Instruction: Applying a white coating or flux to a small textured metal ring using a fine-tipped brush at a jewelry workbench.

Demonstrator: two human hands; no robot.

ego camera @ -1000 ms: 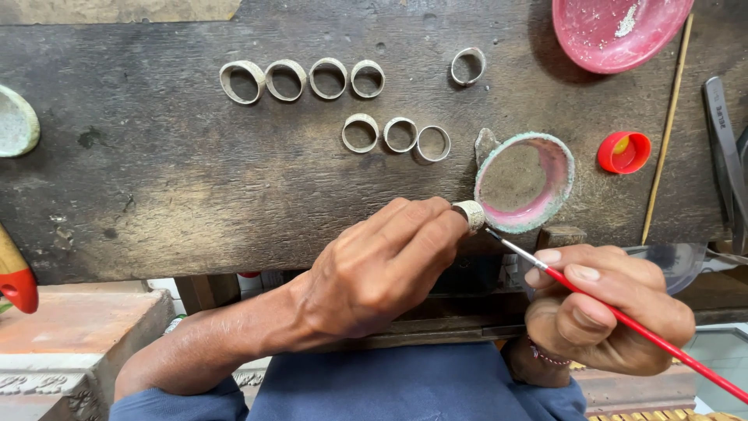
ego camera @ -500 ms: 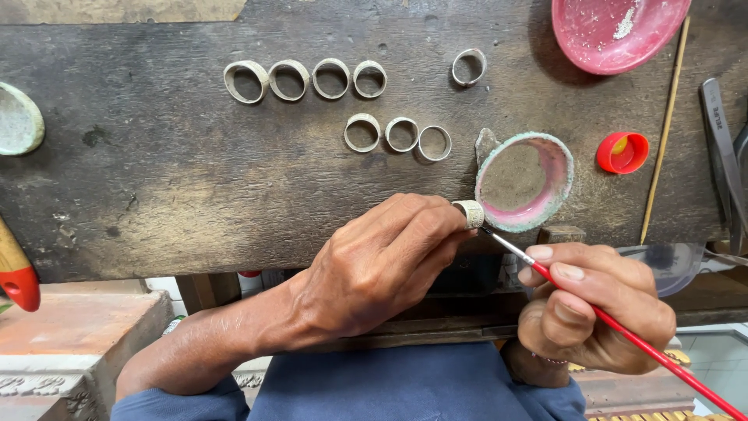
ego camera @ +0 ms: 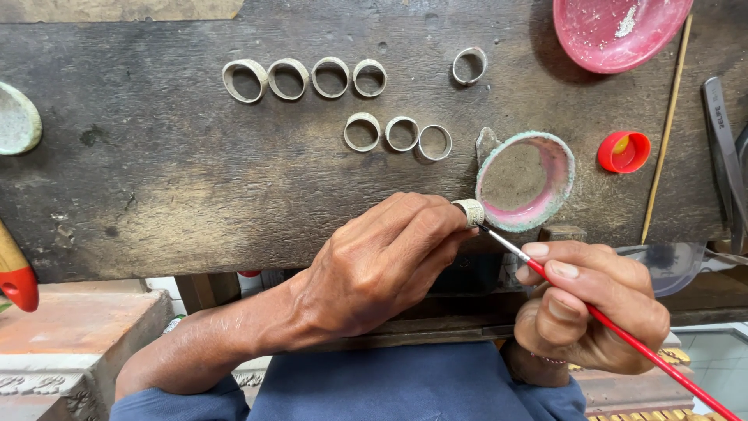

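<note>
My left hand (ego camera: 374, 269) pinched a small silvery patterned metal ring (ego camera: 470, 211) just left of the round pink-stained dish (ego camera: 562, 183). Below that dish, my right hand (ego camera: 586, 308) gripped a thin red-handled brush (ego camera: 623, 333), its tip touching the ring.

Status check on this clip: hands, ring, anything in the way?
Left hand pinching ring. Right hand holding red brush, tip at ring. Pink dish close behind; nothing blocking.
</note>
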